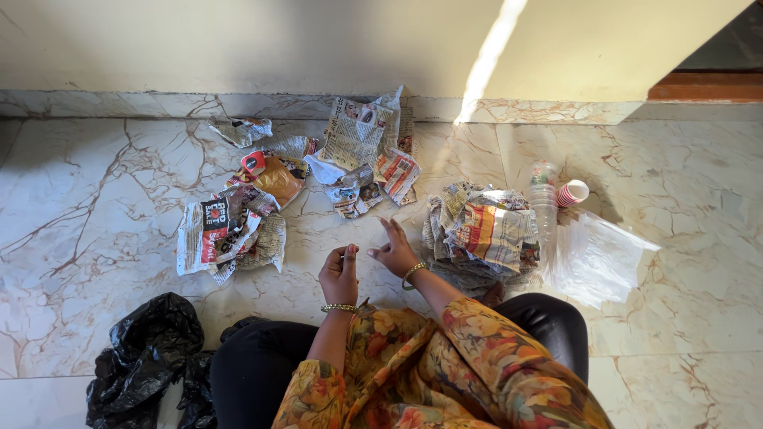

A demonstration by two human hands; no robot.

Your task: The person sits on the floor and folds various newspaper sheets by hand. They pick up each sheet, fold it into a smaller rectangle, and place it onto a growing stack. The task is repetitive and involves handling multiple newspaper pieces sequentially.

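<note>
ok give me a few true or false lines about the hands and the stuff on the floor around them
1. Both hands hold crumpled newspaper. False: the left hand and right hand hold no newspaper.
2. A stack of newspaper lies on the marble floor beside the right hand. True.
3. The black plastic bag lies on the person's left side. True.
4. The paper cups stand upright. False: they lie on their side by a clear plastic bottle.

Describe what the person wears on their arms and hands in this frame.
Both arms wear loose sleeves of floral fabric in mustard, orange and red with green leaves. The left hand is bare, with a beaded gold bangle at the wrist. The right hand is bare too, with a plain gold bangle.
</note>
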